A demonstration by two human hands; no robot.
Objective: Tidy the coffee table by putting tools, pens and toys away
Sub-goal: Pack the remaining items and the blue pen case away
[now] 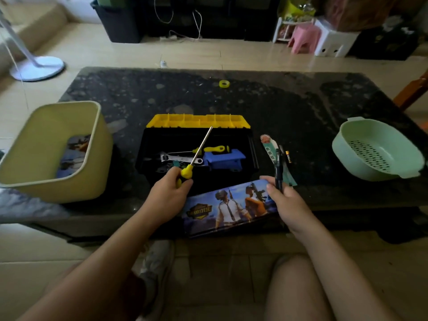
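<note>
Two grasps: left hand (166, 195) grips the stiff, likely light screwdriver (197, 153) by its yellow handle; right hand (286, 201) pinches pens (279, 167).

Dim, soft picture — daylight from far left; edges bowed, blurred.

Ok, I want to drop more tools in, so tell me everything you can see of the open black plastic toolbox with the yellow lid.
The black plastic toolbox stands open on the dark speckled stone coffee table, its yellow compartmented lid tipped back at the far side. Inside lie a silver adjustable wrench, a small yellow-handled screwdriver and a blue plastic block. The left hand grips a long yellow-handled screwdriver slanting over the box; contact cannot be told.
</note>
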